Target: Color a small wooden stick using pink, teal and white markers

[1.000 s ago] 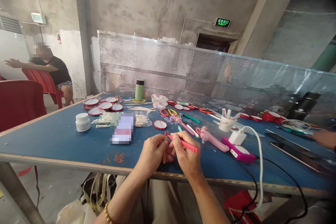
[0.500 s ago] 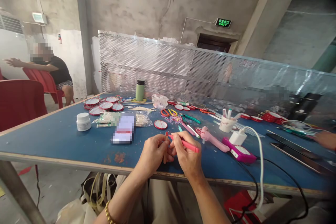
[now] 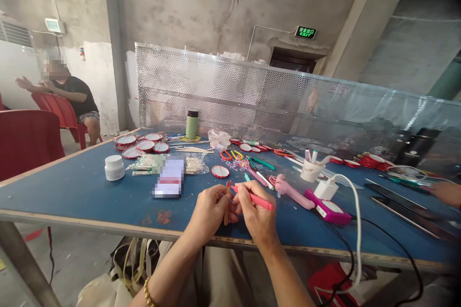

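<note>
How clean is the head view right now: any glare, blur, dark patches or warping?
Head view: screen of the phone pixelated; upper right corner dark; glare on the perforated metal screen; a hand at the right edge smeared; wide-angle stretch towards the edges.

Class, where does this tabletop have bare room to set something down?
The widest patch of blue tabletop lies left of the white jar, reaching the front edge. A smaller one, stained brown, between the phone and front edge. Crowded: beyond the left hand and right hand, with pliers and red-rimmed discs; farther right, around the pen cup and glue gun.
</note>
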The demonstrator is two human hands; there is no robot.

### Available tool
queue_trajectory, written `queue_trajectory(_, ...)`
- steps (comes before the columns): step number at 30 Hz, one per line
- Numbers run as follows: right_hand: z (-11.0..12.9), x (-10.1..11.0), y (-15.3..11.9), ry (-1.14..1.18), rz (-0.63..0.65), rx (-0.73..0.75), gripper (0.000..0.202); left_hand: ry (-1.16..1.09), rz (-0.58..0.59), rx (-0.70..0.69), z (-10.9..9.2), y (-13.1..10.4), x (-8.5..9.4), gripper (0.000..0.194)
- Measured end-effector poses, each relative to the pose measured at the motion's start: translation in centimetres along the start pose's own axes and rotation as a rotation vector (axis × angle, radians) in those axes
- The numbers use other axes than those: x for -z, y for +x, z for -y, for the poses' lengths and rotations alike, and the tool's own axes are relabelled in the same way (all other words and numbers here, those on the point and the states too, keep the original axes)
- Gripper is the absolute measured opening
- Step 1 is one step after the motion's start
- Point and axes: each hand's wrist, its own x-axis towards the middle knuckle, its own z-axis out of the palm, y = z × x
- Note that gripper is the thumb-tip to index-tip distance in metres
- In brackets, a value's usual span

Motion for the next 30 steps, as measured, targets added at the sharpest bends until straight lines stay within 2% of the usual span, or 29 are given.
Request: queue_trajectory(30,0.13,0.06,0.01,-0.002,0.032,0.019,0.027,0.034,-0.011,-0.029,-0.36,-0.01,-0.07,0.025)
